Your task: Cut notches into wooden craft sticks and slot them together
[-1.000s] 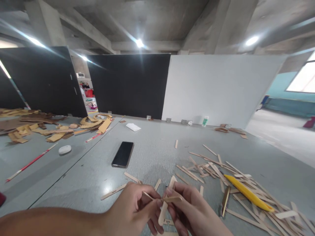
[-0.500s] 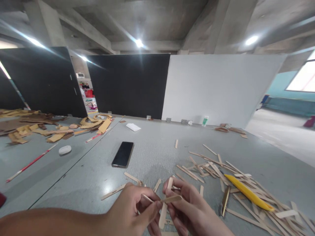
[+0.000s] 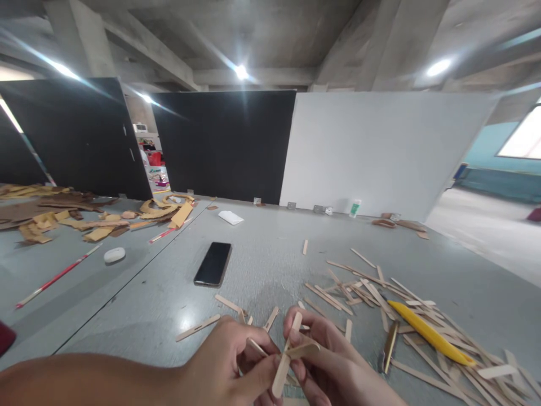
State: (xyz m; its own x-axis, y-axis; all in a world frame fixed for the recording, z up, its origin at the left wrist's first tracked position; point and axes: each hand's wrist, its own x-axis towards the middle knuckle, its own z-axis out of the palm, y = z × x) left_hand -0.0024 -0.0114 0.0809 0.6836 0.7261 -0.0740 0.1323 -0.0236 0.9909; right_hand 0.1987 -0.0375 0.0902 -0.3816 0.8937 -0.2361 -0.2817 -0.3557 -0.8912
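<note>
Between my hands, low in the view, several flat wooden craft sticks [image 3: 280, 376] cross each other. My left hand [image 3: 243, 361] is closed on one stick, whose pale end sticks out by the index finger. My right hand [image 3: 321, 355] pinches the upright stick and the shorter one crossing it near the middle. Where the sticks meet, the fingertips of both hands come close together and partly hide the joint. Beneath my hands lie more sticks, mostly covered. One slotted craft stick [image 3: 198, 327] rests on the table left of my left hand.
Loose sticks [image 3: 426, 344] are heaped at the right, with a yellow knife [image 3: 431, 332] and a narrow metal-edged tool [image 3: 389, 347]. A phone [image 3: 213, 264] lies ahead, a white case [image 3: 114, 255] and red pencil [image 3: 59, 276] farther left. Black and white panels [image 3: 389, 152] border the table.
The crossed sticks have turned slightly: the upright one leans more to the right, and the crossing one tilts upward. My right fingers have shifted their hold near the joint. The whole view moved slightly.
</note>
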